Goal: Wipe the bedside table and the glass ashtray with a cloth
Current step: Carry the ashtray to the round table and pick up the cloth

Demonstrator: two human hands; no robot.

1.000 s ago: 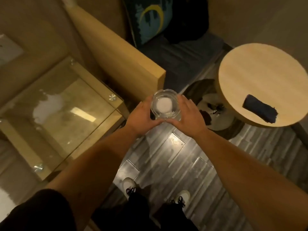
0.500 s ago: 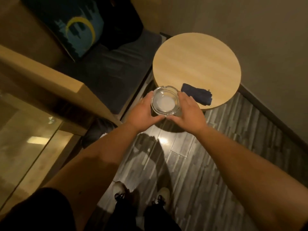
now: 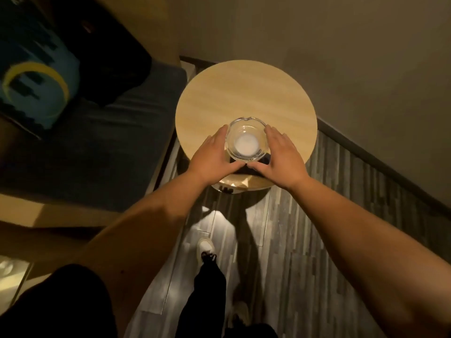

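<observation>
A clear glass ashtray (image 3: pixel 246 140) with a pale round bottom is held between both hands over the near part of a round wooden table (image 3: pixel 246 93). My left hand (image 3: pixel 212 159) cups its left side and my right hand (image 3: pixel 283 158) cups its right side, thumbs meeting under the near rim. A dark folded cloth (image 3: pixel 253 170) lies on the table just below the ashtray, mostly hidden by my thumbs and the glass.
A dark upholstered seat (image 3: pixel 102 147) with a blue and yellow cushion (image 3: pixel 31 89) stands left of the table. A wall with a dark skirting board (image 3: pixel 380 172) runs behind and to the right. My feet (image 3: pixel 206 247) stand on a grey plank floor.
I have turned right and stepped toward the round table, carrying the ashtray in both hands. It now hangs over the tabletop above the dark cloth. The glass-topped table has left the view.
</observation>
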